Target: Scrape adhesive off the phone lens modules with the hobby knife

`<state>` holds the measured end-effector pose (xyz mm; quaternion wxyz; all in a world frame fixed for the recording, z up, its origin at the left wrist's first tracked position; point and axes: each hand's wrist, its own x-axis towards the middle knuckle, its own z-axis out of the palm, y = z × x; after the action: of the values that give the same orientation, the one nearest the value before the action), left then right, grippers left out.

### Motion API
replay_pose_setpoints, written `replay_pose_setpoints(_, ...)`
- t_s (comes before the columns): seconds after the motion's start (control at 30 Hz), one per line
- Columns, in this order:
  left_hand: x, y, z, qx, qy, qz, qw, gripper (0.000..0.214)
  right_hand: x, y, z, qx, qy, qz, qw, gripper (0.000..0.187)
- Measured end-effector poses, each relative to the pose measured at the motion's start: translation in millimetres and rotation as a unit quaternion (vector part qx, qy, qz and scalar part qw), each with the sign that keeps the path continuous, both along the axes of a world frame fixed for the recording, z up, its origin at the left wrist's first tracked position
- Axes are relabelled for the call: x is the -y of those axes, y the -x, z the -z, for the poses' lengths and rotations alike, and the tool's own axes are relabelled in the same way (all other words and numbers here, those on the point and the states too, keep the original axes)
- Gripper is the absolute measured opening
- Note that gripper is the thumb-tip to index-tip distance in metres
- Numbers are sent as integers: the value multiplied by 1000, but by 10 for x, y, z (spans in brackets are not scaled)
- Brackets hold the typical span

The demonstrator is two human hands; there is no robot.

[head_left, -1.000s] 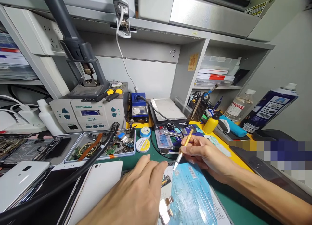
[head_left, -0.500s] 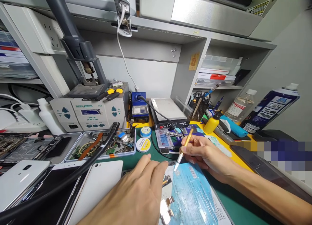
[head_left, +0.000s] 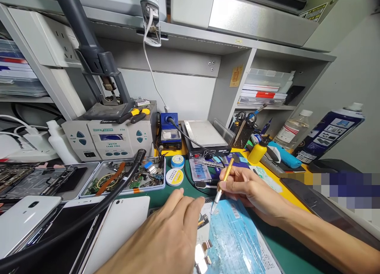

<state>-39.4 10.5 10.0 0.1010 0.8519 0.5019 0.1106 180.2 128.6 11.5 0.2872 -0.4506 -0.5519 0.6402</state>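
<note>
The gold-handled craft knife (head_left: 222, 184) in my right hand (head_left: 252, 191) slants down-left, its silver tip touching the pale blue sheet (head_left: 234, 238), which lies flat on the green mat under my left hand (head_left: 166, 238).

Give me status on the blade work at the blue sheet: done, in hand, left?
Done: nothing clearly finished; blue sheet lies flat. In hand: right hand grips the knife, its tip at the sheet's top corner; left hand rests beside, covering a small part. Left: metal pieces lie loose on the sheet's near edge.
</note>
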Motion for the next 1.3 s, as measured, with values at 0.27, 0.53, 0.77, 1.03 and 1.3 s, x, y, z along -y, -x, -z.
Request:
replay_pose_setpoints(0.27,-20,11,50,10,-14,-1,1000,81,-14,-14,18,3,0,-5,1000,27)
replay_pose_setpoints(0.53,14,17,44,-1,-17,5,1000,86,-21,-27,23,2,0,-5,1000,28)
replay_pose_setpoints(0.77,-26,14,47,20,-15,4,1000,84,-44,-28,31,5,10,0,1000,30)
replay_pose_setpoints(1.03,-4,14,44,12,-23,-1,1000,79,-37,-26,2,4,9,1,1000,29)
replay_pose_setpoints(1.3,-23,31,61,1,-34,6,999,84,-34,-37,13,1,6,-5,1000,28)
